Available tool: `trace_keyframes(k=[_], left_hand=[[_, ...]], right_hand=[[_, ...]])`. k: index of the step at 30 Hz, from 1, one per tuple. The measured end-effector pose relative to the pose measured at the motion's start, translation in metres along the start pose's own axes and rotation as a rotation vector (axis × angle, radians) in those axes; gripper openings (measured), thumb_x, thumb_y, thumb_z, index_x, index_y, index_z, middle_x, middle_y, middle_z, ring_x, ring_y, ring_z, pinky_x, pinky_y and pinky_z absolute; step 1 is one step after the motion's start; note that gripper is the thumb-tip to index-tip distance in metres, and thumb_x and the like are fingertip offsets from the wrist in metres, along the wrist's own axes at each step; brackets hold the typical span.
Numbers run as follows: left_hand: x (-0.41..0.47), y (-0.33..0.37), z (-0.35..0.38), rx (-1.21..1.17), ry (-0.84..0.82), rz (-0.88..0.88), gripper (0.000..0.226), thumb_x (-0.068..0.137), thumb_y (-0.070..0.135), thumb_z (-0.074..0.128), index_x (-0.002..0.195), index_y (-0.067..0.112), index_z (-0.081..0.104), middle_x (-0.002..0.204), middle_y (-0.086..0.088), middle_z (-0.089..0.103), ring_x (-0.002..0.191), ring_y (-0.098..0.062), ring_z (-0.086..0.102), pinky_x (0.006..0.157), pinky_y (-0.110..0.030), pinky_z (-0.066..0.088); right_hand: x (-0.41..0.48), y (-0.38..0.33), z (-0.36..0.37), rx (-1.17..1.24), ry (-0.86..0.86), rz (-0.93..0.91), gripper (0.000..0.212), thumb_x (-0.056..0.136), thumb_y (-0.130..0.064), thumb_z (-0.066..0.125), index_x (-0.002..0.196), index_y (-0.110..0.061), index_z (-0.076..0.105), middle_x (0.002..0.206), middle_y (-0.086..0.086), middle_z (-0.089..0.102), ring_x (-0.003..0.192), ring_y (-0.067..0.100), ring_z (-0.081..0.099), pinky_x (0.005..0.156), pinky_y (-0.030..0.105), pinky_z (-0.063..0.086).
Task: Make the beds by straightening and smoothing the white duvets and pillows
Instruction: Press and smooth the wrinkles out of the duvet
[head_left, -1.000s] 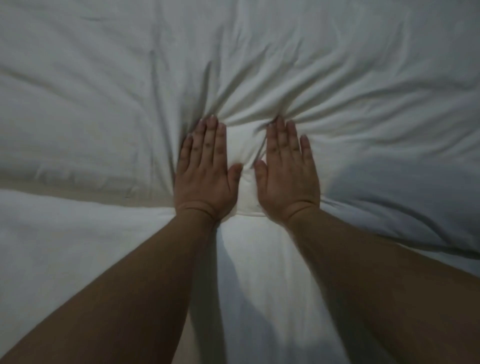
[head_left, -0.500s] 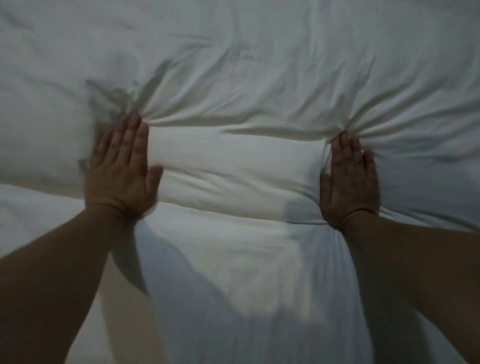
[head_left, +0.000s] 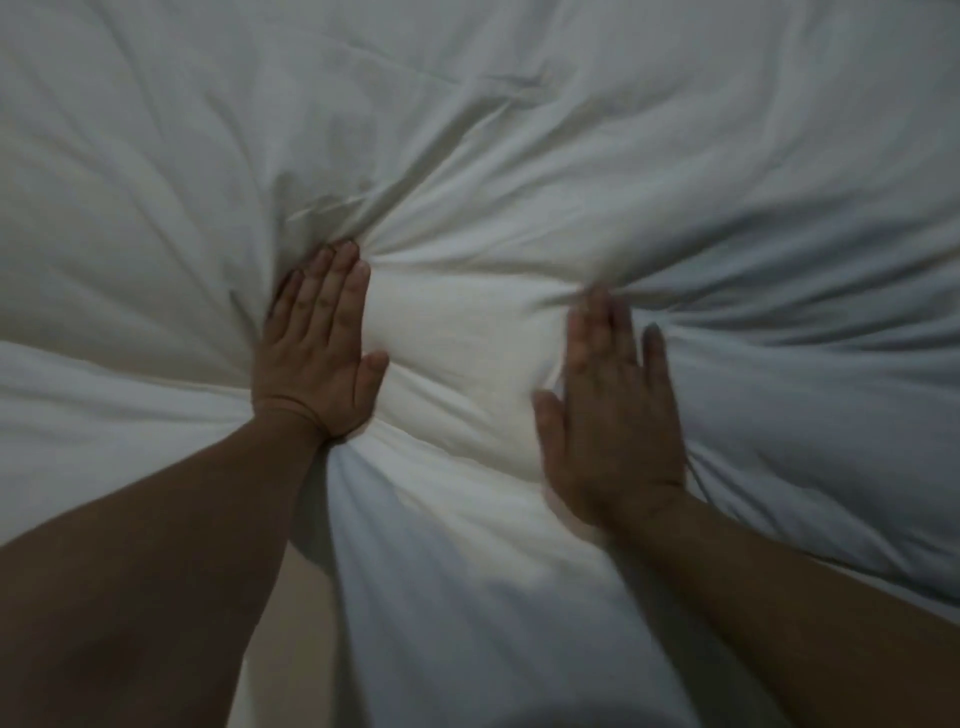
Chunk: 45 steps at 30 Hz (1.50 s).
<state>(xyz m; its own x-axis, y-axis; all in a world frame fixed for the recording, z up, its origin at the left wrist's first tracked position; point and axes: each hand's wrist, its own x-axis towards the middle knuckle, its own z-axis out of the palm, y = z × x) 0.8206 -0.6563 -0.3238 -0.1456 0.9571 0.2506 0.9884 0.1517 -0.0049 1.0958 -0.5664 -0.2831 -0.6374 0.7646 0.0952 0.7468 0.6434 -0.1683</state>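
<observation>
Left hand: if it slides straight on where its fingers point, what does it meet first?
The bunched folds of the white duvet, right at the tips of the left hand, which lies flat on it. Past them only more duvet shows; how high the folds stand is unclear.

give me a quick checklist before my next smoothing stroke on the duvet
1. Left hand flat on the duvet, fingers straight: ok.
2. Right hand flat on the duvet: ok, though it is blurred.
3. Patch between the hands smooth: ok, only soft dips show.
4. Creases beyond the fingertips gone: not ok, folds fan out from both hands.
5. Duvet lying square: cannot tell from this close view.
</observation>
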Motion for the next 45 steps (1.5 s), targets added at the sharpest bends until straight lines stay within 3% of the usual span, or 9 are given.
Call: trace_keyframes(k=[4,8,13,21,26,36,45], left_hand=[[-0.002,-0.005,0.006,-0.017,-0.017,0.004,0.077,0.099,0.049,0.023,0.155,-0.003,0.029,0.163,-0.018,0.026,0.154,-0.031,0.021,0.125,-0.046,0.015],[-0.003,-0.007,0.011,-0.036,-0.034,-0.003,0.076,0.098,0.049,0.024,0.156,-0.001,0.027,0.164,-0.017,0.025,0.154,-0.029,0.019,0.126,-0.042,0.01],[-0.002,-0.007,0.006,-0.082,-0.059,-0.007,0.078,0.095,0.048,0.035,0.157,0.002,0.023,0.165,-0.015,0.023,0.155,-0.026,0.015,0.127,-0.038,0.004],[-0.002,-0.011,0.003,-0.153,-0.042,0.013,0.079,0.094,0.046,0.045,0.158,0.004,0.025,0.167,-0.012,0.019,0.156,-0.023,0.011,0.127,-0.037,0.004],[-0.003,-0.011,0.004,-0.16,-0.076,0.001,0.08,0.095,0.047,0.045,0.16,0.006,0.02,0.168,-0.01,0.015,0.156,-0.02,0.005,0.126,-0.034,-0.003],[-0.005,-0.012,0.007,-0.178,-0.08,0.01,0.078,0.097,0.047,0.036,0.16,0.004,0.019,0.168,-0.012,0.015,0.156,-0.025,0.009,0.127,-0.039,0.002],[-0.006,-0.012,-0.001,-0.235,-0.123,0.015,0.076,0.102,0.05,0.028,0.162,0.009,0.004,0.17,-0.007,0.001,0.156,-0.02,-0.004,0.125,-0.035,-0.009]], right_hand=[[0.048,-0.093,0.04,-0.006,0.009,-0.002,0.075,0.1,-0.042,0.037,0.157,0.001,0.013,0.166,0.02,0.017,0.155,0.031,0.013,0.127,0.046,0.0],[0.045,-0.093,0.058,-0.038,0.006,-0.022,0.076,0.101,-0.041,0.036,0.156,-0.002,0.0,0.167,0.011,0.009,0.156,0.028,0.007,0.126,0.043,-0.005],[0.048,-0.096,0.055,-0.062,-0.006,0.008,0.077,0.098,-0.04,0.042,0.159,-0.002,0.015,0.168,0.015,0.015,0.157,0.028,0.007,0.127,0.044,-0.002],[0.047,-0.101,0.059,-0.195,0.077,0.042,0.068,0.102,-0.038,0.031,0.159,0.0,0.021,0.168,0.015,0.015,0.157,0.029,0.009,0.127,0.048,0.008],[0.047,-0.104,0.06,-0.224,0.084,0.059,0.069,0.102,-0.037,0.031,0.159,-0.001,0.019,0.168,0.015,0.014,0.157,0.028,0.008,0.127,0.048,0.007],[0.047,-0.106,0.054,-0.217,0.098,0.071,0.069,0.101,-0.039,0.034,0.158,-0.001,0.026,0.167,0.014,0.02,0.156,0.028,0.014,0.125,0.049,0.016],[0.044,-0.125,0.052,-0.191,0.056,0.28,0.065,0.105,-0.042,0.024,0.161,-0.008,0.02,0.168,0.008,0.019,0.157,0.019,0.009,0.127,0.042,0.01]])
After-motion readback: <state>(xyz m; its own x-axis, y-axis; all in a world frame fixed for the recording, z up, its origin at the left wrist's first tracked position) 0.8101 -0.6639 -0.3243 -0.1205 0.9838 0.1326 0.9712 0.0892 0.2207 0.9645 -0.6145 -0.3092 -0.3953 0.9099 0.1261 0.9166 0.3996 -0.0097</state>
